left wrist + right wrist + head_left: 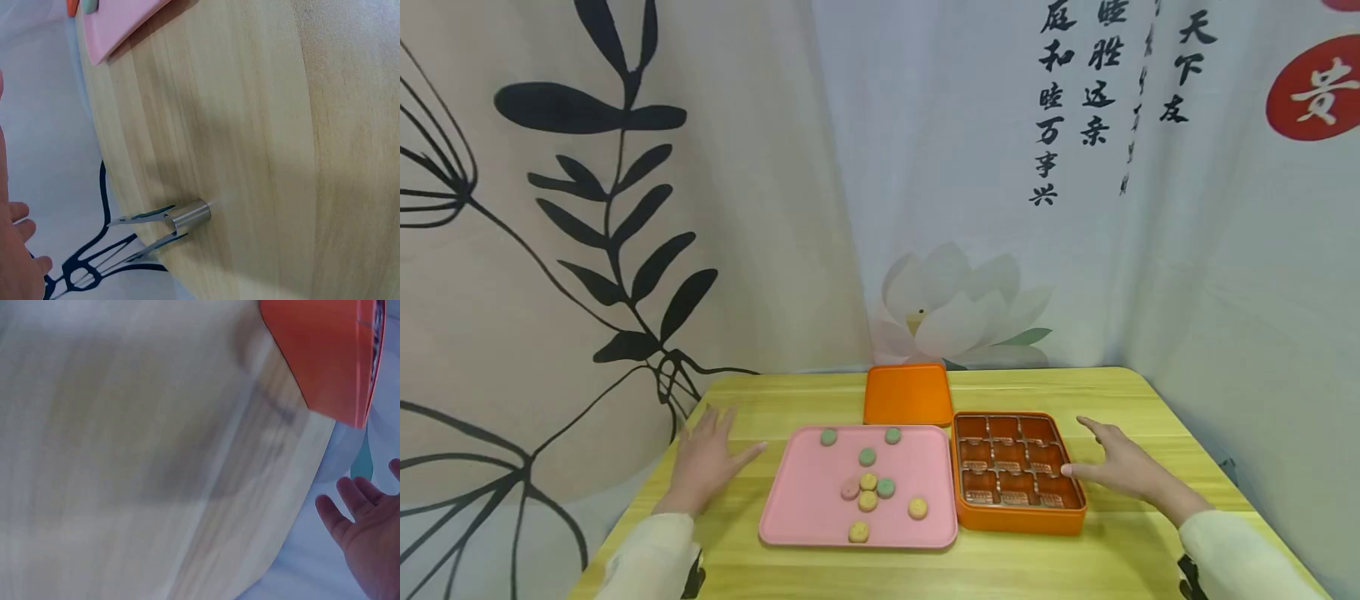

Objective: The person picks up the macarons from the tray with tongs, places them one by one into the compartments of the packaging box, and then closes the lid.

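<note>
On the yellow wood-grain table (835, 575), nine discs (867, 456) lie on the pink tray (805, 508), lower centre; none sits in the adjoining orange box (1018, 521), its orange lid (907, 395) already off. The left hand (706, 460), lower left, and right hand (1116, 465), lower right, grip nothing.

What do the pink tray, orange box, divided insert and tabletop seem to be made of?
Pink tray: probably plastic, smooth and fairly matte, its colour even throughout.
Orange box: perhaps plastic or coated card; smooth, flat-coloured walls leave it open.
Divided insert: likely clear plastic, glossy: orange shows through, edges catch light.
Tabletop: wood or wood-effect laminate, low sheen; long grain bands show.
</note>
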The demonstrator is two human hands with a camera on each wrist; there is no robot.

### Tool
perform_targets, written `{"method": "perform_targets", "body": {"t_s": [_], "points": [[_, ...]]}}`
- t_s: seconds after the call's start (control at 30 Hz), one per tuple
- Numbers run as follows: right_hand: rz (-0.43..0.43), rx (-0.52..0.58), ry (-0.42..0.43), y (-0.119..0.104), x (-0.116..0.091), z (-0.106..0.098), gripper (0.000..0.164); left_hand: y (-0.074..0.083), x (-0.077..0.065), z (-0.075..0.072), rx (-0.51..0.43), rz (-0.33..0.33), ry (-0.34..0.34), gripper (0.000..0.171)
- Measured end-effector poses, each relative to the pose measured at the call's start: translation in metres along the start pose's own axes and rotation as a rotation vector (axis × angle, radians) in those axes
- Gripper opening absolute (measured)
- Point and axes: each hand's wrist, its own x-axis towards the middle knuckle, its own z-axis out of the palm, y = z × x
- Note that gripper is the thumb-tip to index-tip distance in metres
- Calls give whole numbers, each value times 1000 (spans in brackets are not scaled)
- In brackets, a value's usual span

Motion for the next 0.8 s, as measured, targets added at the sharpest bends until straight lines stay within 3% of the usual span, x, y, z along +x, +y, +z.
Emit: {"method": "perform_targets", "body": {"t_s": [0.37,0.63,0.8], "points": [[22,322,-161,4,-13,15,96,-13,-7,-2,-174,-133,-47,102],[43,412,-193,5,-14,24,99,-23,-12,-4,-333,-212,-71,99],[53,425,-208,8,-17,25,98,-23,-12,-2,-462,-302,-99,98]]}}
